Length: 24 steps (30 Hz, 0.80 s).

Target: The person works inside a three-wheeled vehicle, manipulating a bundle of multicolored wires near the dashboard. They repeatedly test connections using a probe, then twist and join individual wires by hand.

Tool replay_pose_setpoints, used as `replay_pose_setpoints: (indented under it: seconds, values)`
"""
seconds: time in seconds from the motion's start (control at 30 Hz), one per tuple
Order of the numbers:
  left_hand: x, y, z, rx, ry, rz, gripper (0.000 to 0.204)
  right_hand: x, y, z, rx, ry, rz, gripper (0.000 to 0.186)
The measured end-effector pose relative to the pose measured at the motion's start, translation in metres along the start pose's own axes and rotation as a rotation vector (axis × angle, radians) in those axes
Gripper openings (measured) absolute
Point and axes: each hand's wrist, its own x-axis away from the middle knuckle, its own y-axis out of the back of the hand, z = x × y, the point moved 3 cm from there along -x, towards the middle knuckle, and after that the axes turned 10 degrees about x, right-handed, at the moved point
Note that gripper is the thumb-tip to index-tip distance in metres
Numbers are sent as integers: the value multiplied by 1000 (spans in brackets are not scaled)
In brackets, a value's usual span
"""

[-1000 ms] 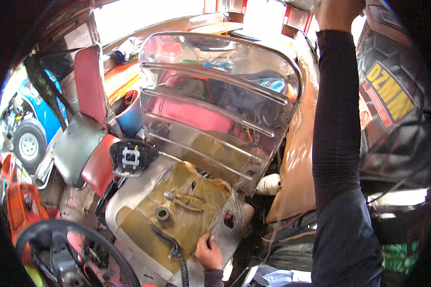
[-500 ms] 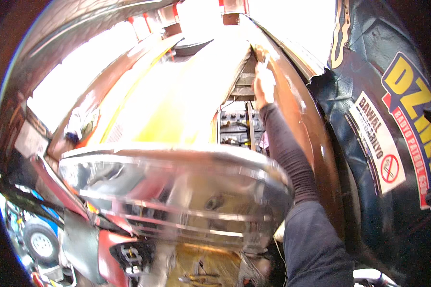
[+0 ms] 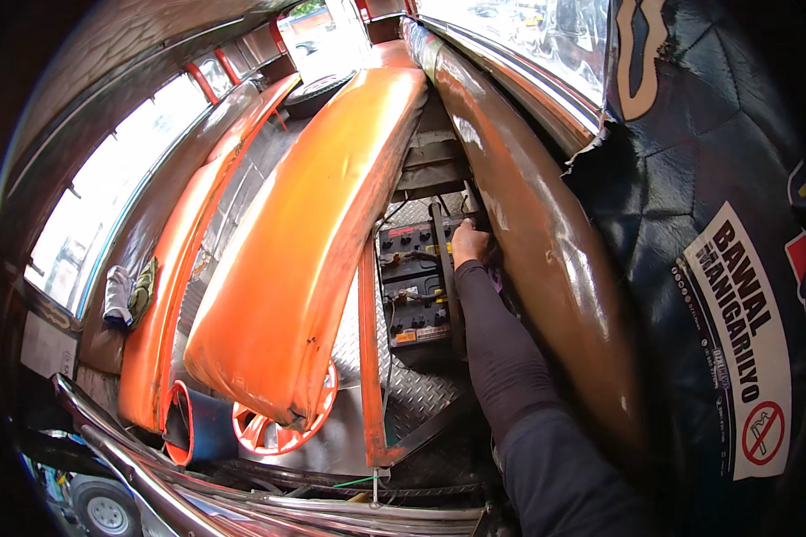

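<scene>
My right hand point(image 3: 469, 240) reaches forward with fingers curled at the right edge of two black batteries point(image 3: 412, 316), beside an upright dark metal bar point(image 3: 451, 322); whatever its fingers hold is hidden. The batteries have cables and terminals on top and sit in a compartment with a diamond-plate floor point(image 3: 421, 403). An orange metal frame point(image 3: 370, 358) runs along their left. A large orange seat cushion point(image 3: 278, 242) lies tilted just left of the opening, and a brown bench cushion point(image 3: 546, 251) lines its right side. My left hand is out of view.
A second orange bench point(image 3: 143, 367) with cloths point(image 3: 118, 295) lines the left windows. A spare tire point(image 3: 318, 94) lies at the back; an orange wheel rim point(image 3: 249, 422) and blue bucket point(image 3: 201, 438) sit low left. Metal rails point(image 3: 376, 510) cross the bottom; quilted black padding point(image 3: 698, 152) covers the right.
The view has tilted up from the front seat to the rear benches and batteries. My right hand has moved from high up down to beside the batteries. My left hand has left the view.
</scene>
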Motion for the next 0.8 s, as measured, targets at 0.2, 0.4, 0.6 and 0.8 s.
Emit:
replay_pose_setpoints:
  seconds: [0.2, 0.4, 0.6, 0.8]
  values:
    - [-3, 0, 4, -4, 7, 19, 23, 0, 0, -6, 168, 127, -17, 48]
    - [-7, 3, 9, 2, 5, 29, 25, -23, -6, -17, 182, 67, -38, 49]
    - [-6, 3, 14, 15, 27, 19, 27, -40, -6, -18, 166, 54, -81, 50]
    - [10, 17, 12, -45, 98, -44, 29, -20, -59, -49, 319, 93, -51, 48]
